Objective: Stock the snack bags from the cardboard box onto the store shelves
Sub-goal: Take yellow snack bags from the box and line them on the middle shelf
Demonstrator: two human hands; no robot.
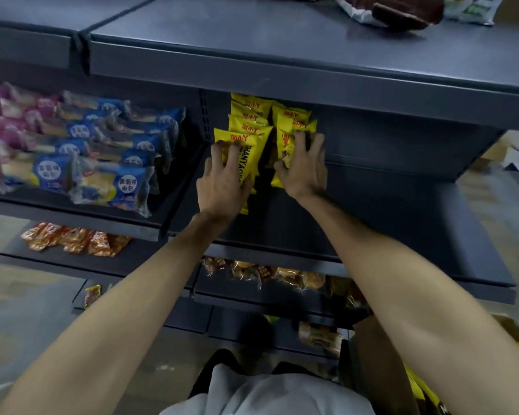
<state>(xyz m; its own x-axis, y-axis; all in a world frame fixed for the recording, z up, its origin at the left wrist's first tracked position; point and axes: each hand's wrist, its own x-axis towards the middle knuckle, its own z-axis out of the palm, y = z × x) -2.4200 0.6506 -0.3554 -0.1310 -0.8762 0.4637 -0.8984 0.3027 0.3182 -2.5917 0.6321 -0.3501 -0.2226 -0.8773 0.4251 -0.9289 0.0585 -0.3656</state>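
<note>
Both bare arms reach forward onto the dark grey metal shelf [372, 223] where the glossy yellow snack bags with red lettering [249, 121] stand in two short rows running back from the fingers. The left hand [222, 181] has its fingers curled over the top of the front yellow bag of the left row [252, 157], thumb against its right side, so it grips that bag. The right hand [304, 167] does the same on the front yellow bag of the right row [285, 142], fingers bent over its top edge and the thumb pressed low on its face. The two rows sit just beside each other, a narrow dark gap between the hands.

Left of the left hand, on the neighbouring shelf section, lie clear bread packets with blue labels [108, 157], and beyond them pink-wrapped packets [0, 121]. Below the forearms, lower shelves carry orange crinkled packets [72, 238] and brownish wrapped buns [270, 274]. Under the right elbow an open brown cardboard box [381, 363] shows more yellow inside. Above the hands, on the upper shelf, rests a dark brown and white bag [399, 10]
</note>
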